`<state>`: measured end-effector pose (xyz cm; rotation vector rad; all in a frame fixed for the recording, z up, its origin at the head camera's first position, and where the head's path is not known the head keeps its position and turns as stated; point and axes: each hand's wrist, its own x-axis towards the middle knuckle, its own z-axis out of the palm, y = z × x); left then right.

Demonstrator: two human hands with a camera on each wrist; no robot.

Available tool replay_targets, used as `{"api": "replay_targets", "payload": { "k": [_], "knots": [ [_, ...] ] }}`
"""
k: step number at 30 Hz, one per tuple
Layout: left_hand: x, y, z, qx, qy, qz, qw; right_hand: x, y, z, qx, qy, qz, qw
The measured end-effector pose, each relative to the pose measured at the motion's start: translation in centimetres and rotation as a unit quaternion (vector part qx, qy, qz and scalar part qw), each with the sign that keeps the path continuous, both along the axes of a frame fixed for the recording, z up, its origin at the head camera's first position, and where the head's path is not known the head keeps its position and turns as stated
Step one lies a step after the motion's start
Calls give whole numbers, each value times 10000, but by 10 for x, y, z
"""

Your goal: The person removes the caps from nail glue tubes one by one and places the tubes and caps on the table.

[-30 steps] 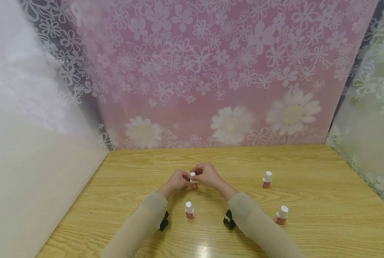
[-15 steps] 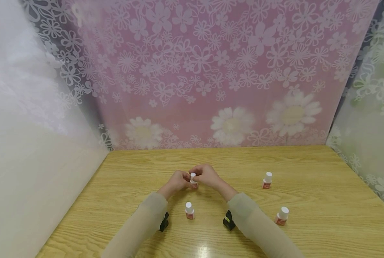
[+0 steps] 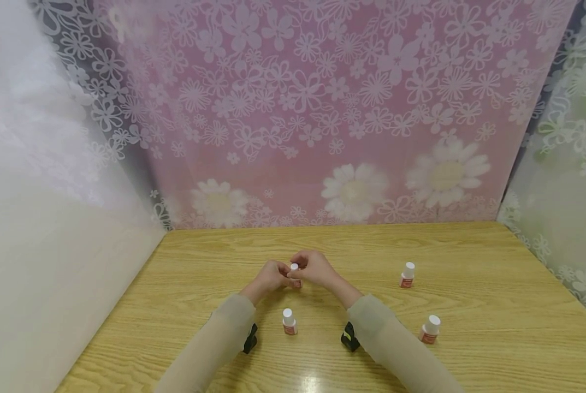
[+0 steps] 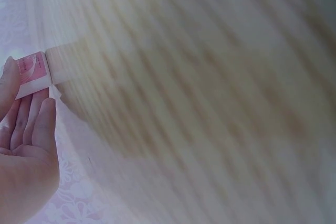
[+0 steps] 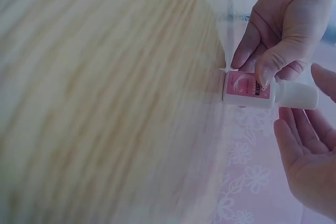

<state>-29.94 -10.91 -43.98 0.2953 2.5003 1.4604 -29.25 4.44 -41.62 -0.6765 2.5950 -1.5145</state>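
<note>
A small white plastic bottle [image 3: 297, 283] with a red label and white cap stands upright at the table's middle. My left hand [image 3: 272, 275] grips its body; in the right wrist view the left thumb [image 5: 269, 69] presses the label [image 5: 244, 84]. My right hand [image 3: 316, 267] is round the cap [image 5: 298, 95]. Its fingers are fairly straight beside the cap, and the thumb appears slightly apart from it. The left wrist view catches only the bottle's lower part [image 4: 35, 72], between left thumb and fingers; the cap is out of frame there.
A similar capped bottle [image 3: 290, 322] stands nearer, between the forearms. Two more, a far one [image 3: 407, 275] and a near one [image 3: 430, 329], stand to the right. Black wrist devices [image 3: 350, 337] sit under the sleeves. Flowered sheets [image 3: 322, 109] wall the wooden table [image 3: 214, 251].
The right thumb has shifted slightly left across the front of the cap while the right fingers stay near it. The left hand and the bottle have stayed in place.
</note>
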Motion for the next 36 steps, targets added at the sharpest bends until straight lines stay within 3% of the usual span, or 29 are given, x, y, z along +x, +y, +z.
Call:
{"api": "replay_targets", "payload": {
  "k": [15,36],
  "knots": [
    [3,-1,2,125,-81,-11,9999,4,-1,2,259,40,-485,9985],
    [-2,-1,-3,138,43,47,9999,-2,0,-2,-52,-98,-277,9996]
  ]
}}
